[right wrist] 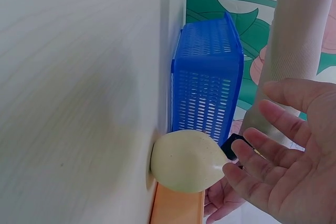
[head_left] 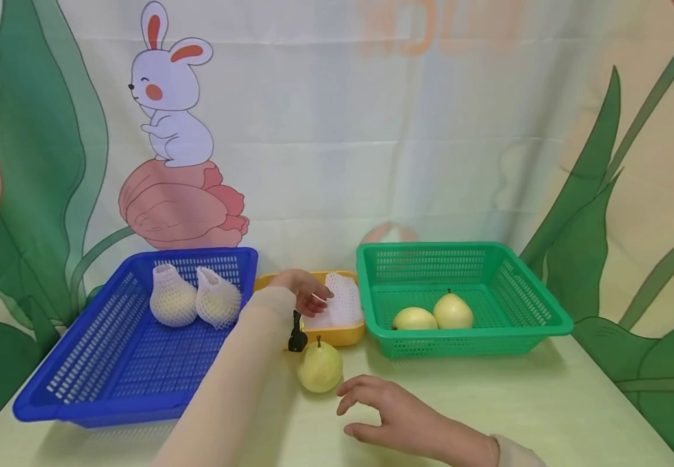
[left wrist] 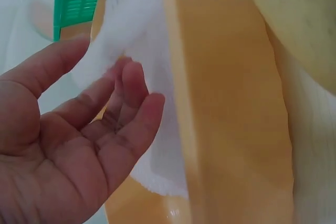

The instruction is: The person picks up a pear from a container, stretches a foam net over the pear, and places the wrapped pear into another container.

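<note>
A pale yellow pear [head_left: 320,368] stands upright on the table, its stem pointing up. Just right of it, my right hand [head_left: 392,415] hovers with fingers spread and loosely bent, holding nothing; the right wrist view shows those fingertips close to the top of the pear. My left hand [head_left: 304,292] reaches over an orange-yellow tray [head_left: 345,336] behind the pear. White foam net sleeves [head_left: 344,301] lie in that tray. In the left wrist view, the fingers bend loosely beside the white foam [left wrist: 157,145], with nothing gripped between thumb and fingers.
To the left, a blue basket [head_left: 120,410] holds two pears [head_left: 173,301] wrapped in foam nets. A green basket [head_left: 523,324] on the right has two bare pears [head_left: 453,312]. A small black object [head_left: 298,337] sits at the tray's front edge. Behind hangs a printed curtain [head_left: 313,130].
</note>
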{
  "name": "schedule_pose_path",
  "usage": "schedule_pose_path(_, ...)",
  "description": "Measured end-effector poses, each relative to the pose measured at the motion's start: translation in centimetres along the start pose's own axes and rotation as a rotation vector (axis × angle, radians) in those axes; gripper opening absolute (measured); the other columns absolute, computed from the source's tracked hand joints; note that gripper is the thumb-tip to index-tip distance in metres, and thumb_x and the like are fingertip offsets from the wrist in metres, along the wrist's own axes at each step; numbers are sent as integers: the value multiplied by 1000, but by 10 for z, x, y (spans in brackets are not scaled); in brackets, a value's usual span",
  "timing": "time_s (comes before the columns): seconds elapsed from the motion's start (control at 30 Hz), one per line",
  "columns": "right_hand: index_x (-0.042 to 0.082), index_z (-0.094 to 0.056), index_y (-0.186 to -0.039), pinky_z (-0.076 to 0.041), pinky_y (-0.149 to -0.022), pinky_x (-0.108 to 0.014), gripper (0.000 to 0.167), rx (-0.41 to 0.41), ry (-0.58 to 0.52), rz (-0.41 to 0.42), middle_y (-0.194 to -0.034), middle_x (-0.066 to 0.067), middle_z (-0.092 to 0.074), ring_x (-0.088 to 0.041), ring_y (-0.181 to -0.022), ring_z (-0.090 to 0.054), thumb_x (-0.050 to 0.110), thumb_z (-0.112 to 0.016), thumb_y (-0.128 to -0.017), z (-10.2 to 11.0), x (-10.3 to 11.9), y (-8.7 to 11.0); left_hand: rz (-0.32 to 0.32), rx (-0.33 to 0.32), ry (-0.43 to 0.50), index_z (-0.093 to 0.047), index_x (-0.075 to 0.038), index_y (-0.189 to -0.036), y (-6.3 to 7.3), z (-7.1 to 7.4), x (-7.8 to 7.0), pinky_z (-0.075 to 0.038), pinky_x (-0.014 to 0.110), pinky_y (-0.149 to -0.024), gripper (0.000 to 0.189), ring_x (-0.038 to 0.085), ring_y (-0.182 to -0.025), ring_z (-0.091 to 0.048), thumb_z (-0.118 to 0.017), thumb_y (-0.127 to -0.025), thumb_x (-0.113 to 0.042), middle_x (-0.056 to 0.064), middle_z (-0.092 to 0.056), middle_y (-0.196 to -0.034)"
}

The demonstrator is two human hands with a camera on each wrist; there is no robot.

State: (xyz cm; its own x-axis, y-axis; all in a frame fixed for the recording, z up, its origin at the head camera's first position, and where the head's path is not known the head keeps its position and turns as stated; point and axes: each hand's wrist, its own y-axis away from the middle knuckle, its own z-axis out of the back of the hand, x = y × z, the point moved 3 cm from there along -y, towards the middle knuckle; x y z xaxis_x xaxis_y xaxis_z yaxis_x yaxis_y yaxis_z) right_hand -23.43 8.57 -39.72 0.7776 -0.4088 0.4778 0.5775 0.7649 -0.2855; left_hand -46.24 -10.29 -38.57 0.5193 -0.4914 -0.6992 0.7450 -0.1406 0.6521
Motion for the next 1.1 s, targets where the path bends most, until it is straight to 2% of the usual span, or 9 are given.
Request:
schedule_pose_path(0.1, 13, -70, -108, -53, -105, -32, 13, 0, 6, 1, -126, -6, -69, -23, -120, -64, 20, -69, -98, 0, 0, -1, -1, -26, -16, -61, -2, -123, 1, 2, 0, -54, 29, -107, 28, 18, -88, -61, -65, -101, -19, 10, -63, -104)
schedule_pose_path(0.2, 13, -70, -108, -53, -104, -32, 12, -2, 12, 0, -126, -7, -69, -23, -120, -64, 19, -69, -98, 0, 0, -1, -21, -41, -12, -60, 0, -132, 2, 4, -1, -53, 29, -109, 36, 18, -89, -64, -64, -101, -17, 15, -67, -124)
schedule_pose_path(0.3, 13, -70, -108, -53, -105, -33, 12, 1, 10, -6, -126, -7, -69, -23, -121, -64, 20, -69, -98, 0, -1, -2, -58, -62, -10, -57, 3, -138, 5, 7, -4, -54, 30, -107, 42, 17, -84, -66, -63, -101, -15, 19, -64, -139)
schedule_pose_path(0.37, 14, -70, -108, -53, -105, -33, 12, 2, 12, -8, -126, -7, -69, -23, -121, -64, 20, -69, -98, 0, -2, -3, -75, -73, -7, -57, 4, -138, 9, 8, -6, -54, 30, -107, 41, 16, -80, -64, -63, -101, -13, 18, -65, -135)
schedule_pose_path(0.5, 14, -71, -107, -53, -105, -32, 11, -4, 25, 0, -125, -6, -70, -22, -120, -64, 19, -69, -97, 0, -2, -4, -115, -78, 5, -59, 5, -132, 16, 13, -11, -56, 29, -103, 36, 13, -72, -62, -64, -100, -10, 12, -66, -106)
schedule_pose_path(0.57, 14, -71, -107, -53, -105, -32, 11, -3, 25, 1, -125, -6, -70, -22, -120, -64, 19, -69, -97, -1, -2, -4, -128, -79, -6, -59, 6, -132, 21, 15, -14, -56, 30, -103, 36, 13, -72, -62, -64, -100, -10, 11, -64, -100)
schedule_pose_path(0.8, 14, -71, -108, -53, -106, -33, 12, 1, 15, -36, -126, -6, -70, -23, -122, -64, 19, -69, -98, -1, -5, -4, -178, -128, -161, -63, 6, -132, 43, 25, -23, -55, 35, -105, 38, 19, -85, -66, -66, -100, -14, 17, -68, -115)
schedule_pose_path(0.97, 16, -70, -108, -53, -106, -33, 11, -27, -13, -76, -125, -5, -70, -23, -122, -64, 18, -69, -97, 0, -8, -6, -238, -159, -244, -66, 4, -127, 65, 34, -27, -56, 36, -105, 33, 22, -92, -66, -66, -99, -14, 16, -67, -115)
schedule_pose_path(1.1, 16, -69, -108, -56, -98, -33, 11, -53, -66, -106, -125, -7, -69, -24, -120, -64, 19, -69, -98, 4, -13, -5, -304, -183, -359, -68, 1, -123, 91, 39, -25, -60, 32, -97, 29, 20, -89, -66, -67, -99, -16, 12, -68, -107)
